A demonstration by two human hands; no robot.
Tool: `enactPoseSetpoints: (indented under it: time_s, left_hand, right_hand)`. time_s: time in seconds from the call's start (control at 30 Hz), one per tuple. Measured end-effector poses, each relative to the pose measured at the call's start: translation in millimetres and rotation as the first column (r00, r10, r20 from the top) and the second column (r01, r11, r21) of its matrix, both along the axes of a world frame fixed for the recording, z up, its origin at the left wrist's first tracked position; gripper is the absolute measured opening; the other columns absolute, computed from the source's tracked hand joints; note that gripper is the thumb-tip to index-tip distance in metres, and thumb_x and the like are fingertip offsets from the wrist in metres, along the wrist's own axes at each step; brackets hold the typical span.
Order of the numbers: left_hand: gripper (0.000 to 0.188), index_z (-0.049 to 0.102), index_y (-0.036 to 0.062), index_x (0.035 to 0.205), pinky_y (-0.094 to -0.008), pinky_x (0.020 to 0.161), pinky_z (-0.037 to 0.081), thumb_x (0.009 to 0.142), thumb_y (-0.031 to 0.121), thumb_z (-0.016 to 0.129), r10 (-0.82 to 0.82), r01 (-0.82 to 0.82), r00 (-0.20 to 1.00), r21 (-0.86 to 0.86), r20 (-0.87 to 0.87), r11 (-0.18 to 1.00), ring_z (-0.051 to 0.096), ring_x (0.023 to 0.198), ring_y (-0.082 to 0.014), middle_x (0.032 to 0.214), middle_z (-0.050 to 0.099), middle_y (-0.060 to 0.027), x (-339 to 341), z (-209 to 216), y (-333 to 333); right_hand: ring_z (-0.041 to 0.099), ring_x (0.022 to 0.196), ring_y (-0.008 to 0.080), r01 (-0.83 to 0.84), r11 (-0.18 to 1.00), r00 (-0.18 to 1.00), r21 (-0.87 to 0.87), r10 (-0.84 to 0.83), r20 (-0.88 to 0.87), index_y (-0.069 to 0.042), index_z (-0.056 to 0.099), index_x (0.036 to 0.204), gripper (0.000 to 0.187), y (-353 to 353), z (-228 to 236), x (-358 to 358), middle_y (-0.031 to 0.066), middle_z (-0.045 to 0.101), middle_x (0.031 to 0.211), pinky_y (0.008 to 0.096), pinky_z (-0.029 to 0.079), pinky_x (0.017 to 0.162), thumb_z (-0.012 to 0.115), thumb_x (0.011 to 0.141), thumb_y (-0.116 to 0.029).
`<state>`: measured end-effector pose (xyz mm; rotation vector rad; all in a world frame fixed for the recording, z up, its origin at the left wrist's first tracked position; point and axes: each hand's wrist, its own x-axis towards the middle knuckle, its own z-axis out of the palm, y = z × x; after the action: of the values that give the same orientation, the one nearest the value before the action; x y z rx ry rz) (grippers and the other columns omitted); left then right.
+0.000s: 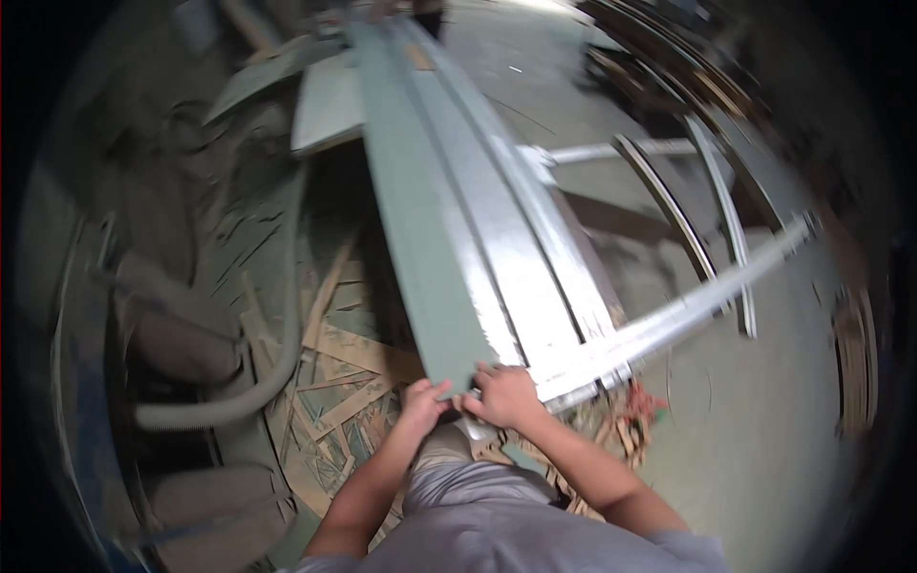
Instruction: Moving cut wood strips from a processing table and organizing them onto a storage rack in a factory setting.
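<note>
A long pale-green board [406, 210] lies lengthwise along the left side of a shiny metal machine table [516, 248]. Its near end reaches my body, and I grip it there with both hands. My left hand [423, 406] holds the left corner, fingers bent around the edge. Close beside it, my right hand [504, 393] grips the right part of the same end, its fingers lying over the top face. The undersides of both grips are hidden, and the picture is somewhat blurred.
A metal rail frame [707, 291] juts out on the right. Wood offcuts [358, 349] litter the floor at left, beside a grey hose [229, 411] and dusty machinery [181, 349]. A small brown wood piece [419, 57] lies far up the table, near a partly visible person [430, 19].
</note>
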<state>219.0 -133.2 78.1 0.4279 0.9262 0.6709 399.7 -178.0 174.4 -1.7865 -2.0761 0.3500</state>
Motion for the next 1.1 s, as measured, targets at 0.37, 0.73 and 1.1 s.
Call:
enactPoseSetpoints:
  time_s: [0.37, 0.73, 1.1]
  left_hand:
    - [0.015, 0.051, 0.0007, 0.097, -0.0271, 0.073, 0.052, 0.088, 0.013, 0.051, 0.039, -0.032, 0.99, 0.053, -0.138, 0.998, 0.062, 0.079, -0.014, 0.088, 0.061, -0.0084, 37, 9, -51]
    - [0.02, 0.054, 0.0009, 0.103, -0.0309, 0.071, 0.053, 0.084, 0.008, 0.055, 0.068, -0.067, 0.997, 0.019, -0.048, 0.998, 0.061, 0.085, -0.0198, 0.098, 0.061, -0.0089, -3, 18, -190]
    - [0.02, 0.056, 0.0018, 0.098, -0.0315, 0.074, 0.051, 0.08, 0.01, 0.063, 0.113, -0.112, 0.993, 0.05, -0.036, 0.993, 0.061, 0.086, -0.0195, 0.095, 0.062, -0.0083, 5, 12, -281]
  right_hand:
    - [0.061, 0.066, 0.0259, -0.086, 0.983, 0.996, -0.16, 0.081, -0.035, -0.007, 0.066, 0.064, 0.04, -53, -15, 45, 0.0114, 0.063, 0.069, 0.0366, 0.043, 0.063, 0.049, 0.071, -0.043]
    - [0.063, 0.071, 0.0246, -0.111, 0.987, 0.985, -0.118, 0.125, 0.119, -0.004, 0.067, 0.078, 0.048, -179, 12, 8, 0.0129, 0.064, 0.085, 0.036, 0.046, 0.067, 0.046, 0.076, -0.047]
    - [0.064, 0.075, 0.0263, -0.123, 0.992, 0.98, -0.027, 0.126, 0.154, -0.002, 0.066, 0.08, 0.051, -268, 10, 4, 0.0154, 0.065, 0.091, 0.0375, 0.049, 0.068, 0.049, 0.075, -0.049]
